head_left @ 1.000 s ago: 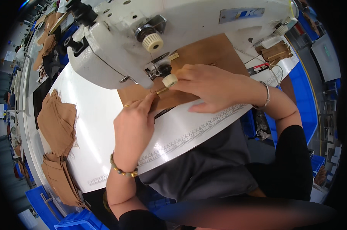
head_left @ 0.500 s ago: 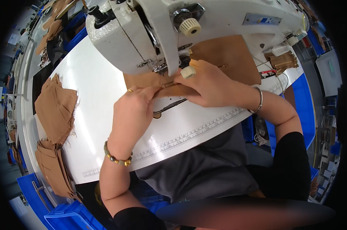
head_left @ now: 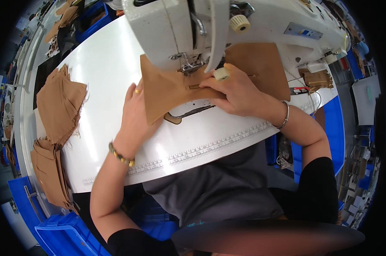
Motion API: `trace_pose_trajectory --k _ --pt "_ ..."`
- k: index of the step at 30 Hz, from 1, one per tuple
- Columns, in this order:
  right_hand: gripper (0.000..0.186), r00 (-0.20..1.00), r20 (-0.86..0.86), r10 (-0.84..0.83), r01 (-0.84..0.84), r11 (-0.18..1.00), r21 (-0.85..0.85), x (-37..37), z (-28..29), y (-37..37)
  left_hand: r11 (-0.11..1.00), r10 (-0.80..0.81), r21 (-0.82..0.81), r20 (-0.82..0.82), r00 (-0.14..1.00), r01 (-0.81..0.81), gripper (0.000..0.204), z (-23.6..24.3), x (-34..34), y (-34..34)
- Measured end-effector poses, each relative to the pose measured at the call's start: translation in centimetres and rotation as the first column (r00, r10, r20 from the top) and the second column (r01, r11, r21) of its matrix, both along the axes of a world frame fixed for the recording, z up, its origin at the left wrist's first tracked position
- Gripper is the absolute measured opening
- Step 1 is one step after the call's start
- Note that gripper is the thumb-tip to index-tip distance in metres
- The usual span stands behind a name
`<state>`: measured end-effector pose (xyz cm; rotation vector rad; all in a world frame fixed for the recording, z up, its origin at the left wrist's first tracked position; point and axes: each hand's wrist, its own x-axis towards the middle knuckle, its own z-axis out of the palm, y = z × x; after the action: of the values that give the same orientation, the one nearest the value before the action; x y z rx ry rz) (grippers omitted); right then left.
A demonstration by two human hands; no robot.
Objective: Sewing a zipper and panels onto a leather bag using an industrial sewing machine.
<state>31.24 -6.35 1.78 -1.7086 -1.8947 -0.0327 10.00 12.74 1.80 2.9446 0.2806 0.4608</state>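
A brown fabric piece (head_left: 261,59) lies under the head of a white sewing machine (head_left: 159,32), near its presser foot (head_left: 191,67). A narrow stitched welt (head_left: 194,86) shows in the fabric just in front of the foot. My right hand (head_left: 240,89) grips the fabric beside this welt, its fingertips bent together close to the foot. My left hand (head_left: 135,117) rests on the white table at the fabric's left edge, fingers stretched away from me and apart. The raised fabric edge hides part of that hand, including its thumb.
Two stacks of brown fabric pieces (head_left: 60,106) lie along the table's left side. A printed ruler scale (head_left: 188,155) runs along the white table's (head_left: 103,55) near edge. Small brown pieces (head_left: 317,80) and a red-and-black tool (head_left: 299,90) are at right. Blue bins (head_left: 69,237) stand below.
My left hand has let go near the welt and moved left to the fabric's edge. The fabric's left part now spreads out and lifts over it. My right hand stays by the presser foot.
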Motion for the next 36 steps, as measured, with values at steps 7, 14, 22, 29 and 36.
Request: trace_pose_trajectory --k 7,14,22,29,36 --pt "0.036 0.997 0.071 -0.01 0.017 0.995 -0.101 0.1 0.7 0.0 0.993 -0.121 0.02 0.149 0.981 0.12 0.035 -1.9 5.7 3.6" --pt "0.036 1.0 0.03 0.01 -0.005 0.986 -0.166 -0.2 1.3 -0.2 0.986 -0.165 0.076 0.23 0.959 0.151 0.031 -2.8 5.6 3.8" --pt "0.048 0.993 0.11 0.05 -0.028 0.981 -0.194 -0.9 1.7 -0.9 0.987 -0.098 -0.116 0.141 0.985 0.115 0.028 -2.8 5.0 4.4" --pt "0.073 0.985 0.138 0.105 -0.064 0.959 -0.277 -0.8 1.3 -1.6 0.976 0.182 0.021 0.473 0.862 -0.217 0.029 1.7 1.3 3.5" --pt "0.065 0.973 0.204 0.11 -0.075 0.982 -0.172 -0.2 0.4 -1.7 0.999 -0.05 -0.002 0.075 0.996 0.05 0.042 1.1 0.3 -4.2"
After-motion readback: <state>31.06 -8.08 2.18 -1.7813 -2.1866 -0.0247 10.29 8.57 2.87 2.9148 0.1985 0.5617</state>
